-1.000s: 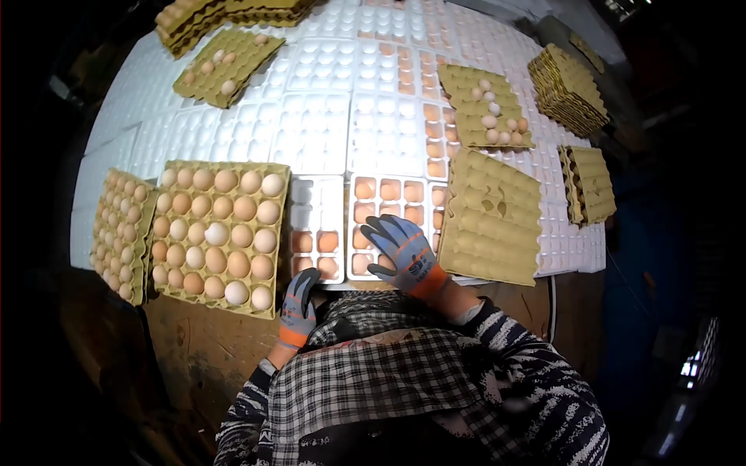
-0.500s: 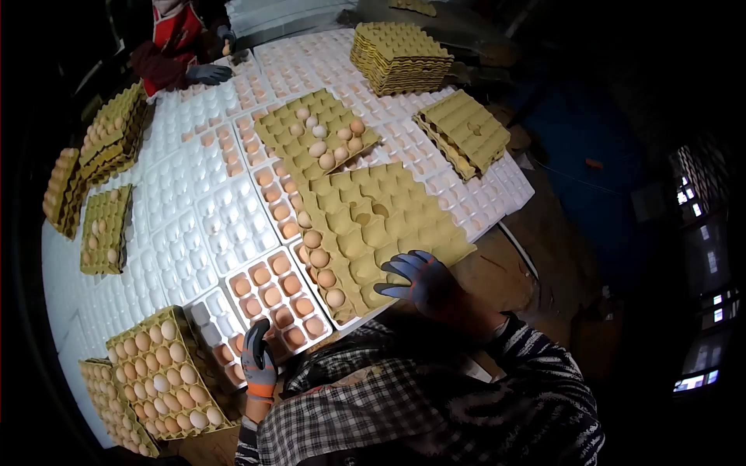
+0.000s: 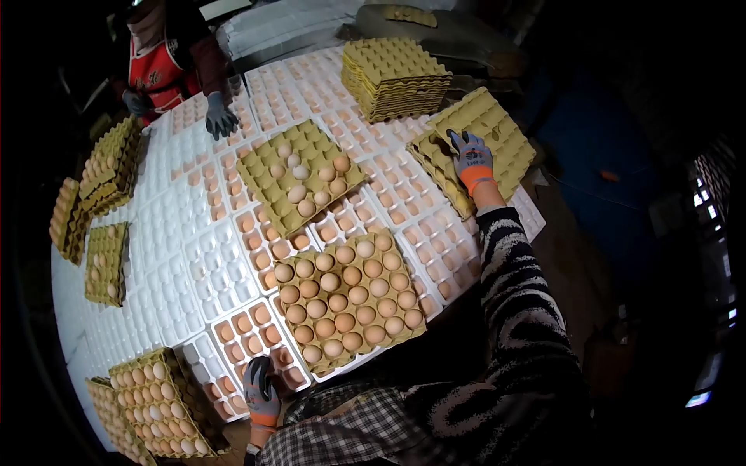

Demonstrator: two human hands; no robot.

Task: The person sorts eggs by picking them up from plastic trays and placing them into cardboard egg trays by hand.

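Step in hand, by judgement: setting aside a bare cardboard tray [image 3: 505,140] at the far right, ahead of unpacking a loaded tray [image 3: 332,363].

With the right hand [image 3: 472,158] at full reach: touching the left part of the cardboard tray with partly curled fingers. Cannot tell firm grip from mere contact. Below the cardboard tray, at an angle to it: a lower tray [image 3: 447,182], partly covered.

With the left hand [image 3: 262,398]: contact at the front of a white tray [image 3: 289,346], with bent fingers and no egg visible in hold. Cannot tell gripping from resting.

Location of the loaded tray: between both hands, flat on top of white trays near the front edge, with eggs [image 3: 358,295] seated in rows.

Next move, by judgement: settle the cardboard tray, open the right fingers fully, and return to the loaded tray without brushing the eggs. Then lift eggs gently and fill the vacant cups of the half-filled tray [image 3: 203,351]. Avoid downward pressure on the lower tray; contents not visible.
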